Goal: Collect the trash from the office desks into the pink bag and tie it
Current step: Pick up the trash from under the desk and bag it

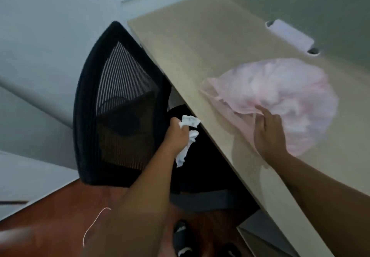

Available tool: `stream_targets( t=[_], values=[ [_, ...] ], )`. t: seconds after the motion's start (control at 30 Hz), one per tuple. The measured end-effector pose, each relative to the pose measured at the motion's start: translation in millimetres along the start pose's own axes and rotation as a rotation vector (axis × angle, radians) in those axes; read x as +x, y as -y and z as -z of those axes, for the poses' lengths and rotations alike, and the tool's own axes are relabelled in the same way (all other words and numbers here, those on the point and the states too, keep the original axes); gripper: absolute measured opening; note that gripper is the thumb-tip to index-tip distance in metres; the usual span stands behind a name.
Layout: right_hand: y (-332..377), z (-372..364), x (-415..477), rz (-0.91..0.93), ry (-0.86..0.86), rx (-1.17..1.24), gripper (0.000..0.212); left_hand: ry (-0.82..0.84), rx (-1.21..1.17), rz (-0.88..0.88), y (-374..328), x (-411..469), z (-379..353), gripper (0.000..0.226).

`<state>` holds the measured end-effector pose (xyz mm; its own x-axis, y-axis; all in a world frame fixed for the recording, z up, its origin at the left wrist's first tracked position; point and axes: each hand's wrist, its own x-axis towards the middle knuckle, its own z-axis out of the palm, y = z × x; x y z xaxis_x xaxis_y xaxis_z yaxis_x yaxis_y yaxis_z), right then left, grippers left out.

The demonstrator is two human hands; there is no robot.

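Observation:
The pink bag [284, 94] lies crumpled and bulging on the light wooden desk [200, 42], with pale stuff showing through its thin plastic. My right hand [268, 134] rests on the desk and pinches the bag's near edge. My left hand [179, 136] is off the desk's left edge, above the chair seat, closed on crumpled white paper [189, 134] that sticks out above and hangs below the fist.
A black mesh-backed office chair [120, 104] stands pushed against the desk's left side. A white cable-port cover [292, 35] sits at the desk's far edge by a grey-green partition. Red-brown floor lies below with a thin string [96, 220] and my dark shoes [180, 234].

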<state>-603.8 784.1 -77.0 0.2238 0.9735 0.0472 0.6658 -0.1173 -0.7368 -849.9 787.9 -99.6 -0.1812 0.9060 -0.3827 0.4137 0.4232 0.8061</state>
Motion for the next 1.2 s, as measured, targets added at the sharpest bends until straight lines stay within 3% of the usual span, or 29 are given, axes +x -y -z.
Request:
stream_targets(
  t=[0.17,0.23,0.33,0.43,0.57,0.7,0.77,0.87,0.97,1.07,1.2],
  values=[
    [13.2,66.7,-13.8,-0.032,-0.064,0.093,0.041,0.048,0.019,-0.089,-64.5,-40.7,-12.5,0.026],
    [16.7,87.8,-18.5,-0.010,-0.054,0.143,0.041,0.145,-0.010,-0.122,-96.3,-51.3,-27.2,0.025],
    [22.2,114.4,-25.6,0.010,-0.069,0.241,0.039,0.416,-0.048,-0.107,-132.2,-64.3,-53.3,0.031],
    [25.7,133.9,-38.4,-0.004,-0.083,0.317,0.037,0.439,0.033,-0.051,-149.6,-61.9,-81.3,0.042],
    [19.3,150.9,-55.5,-0.129,-0.063,0.382,0.034,0.567,-0.248,0.053,-173.5,-61.0,-105.5,0.015],
    [-1.5,165.1,-67.0,-0.300,-0.045,0.472,0.032,0.630,-0.615,0.175,-194.6,-59.4,-127.8,0.031],
    [-11.0,170.9,-67.9,-0.352,-0.086,0.515,0.031,0.533,-0.668,0.154,-199.5,-62.2,-144.1,0.021],
    [-15.4,176.8,-65.2,-0.413,-0.133,0.543,0.032,0.572,-0.454,0.072,-185.1,-79.0,-161.9,0.011],
    [-14.4,181.4,-65.5,-0.406,-0.150,0.514,0.035,0.647,0.153,-0.081,-172.6,-88.5,-158.8,0.026],
    [-12.0,182.1,-68.4,-0.357,-0.163,0.480,0.035,0.531,0.620,-0.223,-170.0,-91.6,-133.6,0.028],
    [-10.7,170.3,-67.2,-0.311,-0.127,0.452,0.032,0.397,0.577,-0.262,-156.5,-95.9,-84.0,0.021]
  ],
)
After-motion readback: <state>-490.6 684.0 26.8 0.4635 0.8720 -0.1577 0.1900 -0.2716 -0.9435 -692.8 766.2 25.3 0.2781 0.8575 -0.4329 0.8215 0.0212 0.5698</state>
